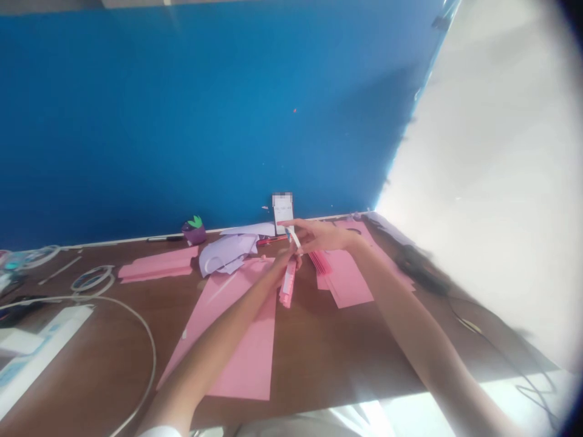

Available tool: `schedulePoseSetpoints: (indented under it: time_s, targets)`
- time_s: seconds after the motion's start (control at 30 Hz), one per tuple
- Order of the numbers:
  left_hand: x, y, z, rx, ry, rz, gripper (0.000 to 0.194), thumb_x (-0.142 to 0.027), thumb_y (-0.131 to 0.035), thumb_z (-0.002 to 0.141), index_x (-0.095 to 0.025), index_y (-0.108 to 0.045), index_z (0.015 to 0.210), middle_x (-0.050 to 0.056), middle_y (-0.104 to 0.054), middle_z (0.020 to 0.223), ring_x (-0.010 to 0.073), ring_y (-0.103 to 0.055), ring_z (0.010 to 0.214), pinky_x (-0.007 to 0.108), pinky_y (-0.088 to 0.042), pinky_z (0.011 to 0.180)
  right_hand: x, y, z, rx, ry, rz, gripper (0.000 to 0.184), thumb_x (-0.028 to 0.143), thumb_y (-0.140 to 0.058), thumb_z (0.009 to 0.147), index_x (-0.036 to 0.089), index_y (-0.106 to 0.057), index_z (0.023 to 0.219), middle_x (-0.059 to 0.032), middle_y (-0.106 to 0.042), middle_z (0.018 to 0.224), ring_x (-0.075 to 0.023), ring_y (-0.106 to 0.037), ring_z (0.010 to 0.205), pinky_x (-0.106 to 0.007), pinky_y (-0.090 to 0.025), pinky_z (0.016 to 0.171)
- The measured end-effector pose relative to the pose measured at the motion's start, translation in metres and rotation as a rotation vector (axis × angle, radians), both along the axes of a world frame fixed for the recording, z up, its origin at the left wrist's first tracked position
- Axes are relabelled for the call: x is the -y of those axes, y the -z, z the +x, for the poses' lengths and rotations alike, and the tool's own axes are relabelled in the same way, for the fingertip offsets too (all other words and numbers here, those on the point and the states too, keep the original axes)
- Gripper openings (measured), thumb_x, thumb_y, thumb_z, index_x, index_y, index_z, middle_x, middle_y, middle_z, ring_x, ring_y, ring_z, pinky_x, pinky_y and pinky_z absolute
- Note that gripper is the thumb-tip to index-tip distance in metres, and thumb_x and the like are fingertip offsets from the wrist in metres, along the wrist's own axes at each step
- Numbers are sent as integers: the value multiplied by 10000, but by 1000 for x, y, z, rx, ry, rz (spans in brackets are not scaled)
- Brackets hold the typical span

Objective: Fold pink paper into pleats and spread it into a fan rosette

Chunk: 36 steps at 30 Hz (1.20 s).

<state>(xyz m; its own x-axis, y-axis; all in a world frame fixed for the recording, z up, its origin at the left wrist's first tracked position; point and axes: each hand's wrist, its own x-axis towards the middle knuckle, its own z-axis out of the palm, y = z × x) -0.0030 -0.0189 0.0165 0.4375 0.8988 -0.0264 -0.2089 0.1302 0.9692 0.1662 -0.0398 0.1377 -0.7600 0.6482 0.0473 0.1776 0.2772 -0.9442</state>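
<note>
Both hands meet over the middle of the desk. My left hand (pixel 288 260) is closed on a folded pink paper strip (pixel 286 285), pleated along its edge, whose lower end hangs below the fingers. Just above it, my right hand (pixel 325 235) pinches a narrow white strip (pixel 295 238) with a bluish end, touching or very near the left fingers. I cannot tell what the white strip is made of. Below the right hand lies a pleated pink paper (pixel 320 262) on top of pink sheets (pixel 350 282). A large pink sheet (pixel 248 358) lies under my left forearm.
A phone (pixel 283 209) leans against the blue wall behind the hands. Crumpled lilac paper (pixel 228 252), a purple pot (pixel 194 232) and folded pink paper (pixel 157 265) lie to the left. White cable (pixel 152 346) loops near a white box (pixel 45 346). A dark cable (pixel 492 340) runs along the right.
</note>
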Motion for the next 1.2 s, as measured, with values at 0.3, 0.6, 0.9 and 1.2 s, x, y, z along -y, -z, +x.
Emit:
schedulePoseSetpoints:
  time_s: [0.3, 0.6, 0.9, 1.2]
  targets:
    - [17, -8, 2, 85, 22, 6, 365, -502, -663, 788, -142, -610, 756, 9, -592, 583, 95, -523, 500, 229, -352, 512, 1, -6, 2, -123, 175, -9, 630, 325, -664, 862, 235, -390, 1422, -18, -703, 788, -167, -665, 729, -317, -535, 696]
    - [16, -7, 1, -8, 17, 26, 391, -503, -652, 793, -146, -571, 655, 3, -563, 526, 90, -485, 462, 241, -314, 501, -8, 2, 2, -153, 237, -105, 567, 346, -717, 818, 219, -479, 1317, -57, -711, 914, -176, -680, 797, -299, -537, 688]
    - [13, -12, 1, -82, -19, 30, 494, -546, -603, 803, -151, -507, 522, 10, -514, 457, 78, -429, 413, 261, -310, 490, -8, 1, 6, -129, 122, -47, 598, 318, -736, 801, 238, -474, 1332, -60, -674, 1054, -168, -668, 872, -350, -530, 828]
    - [-8, -5, -6, -172, 108, 150, 573, -592, -496, 838, -160, -499, 460, 39, -498, 444, 110, -474, 429, 282, -362, 524, -7, 6, 4, -113, 78, -4, 621, 269, -702, 823, 238, -449, 1389, -46, -668, 1003, -173, -668, 897, -359, -525, 846]
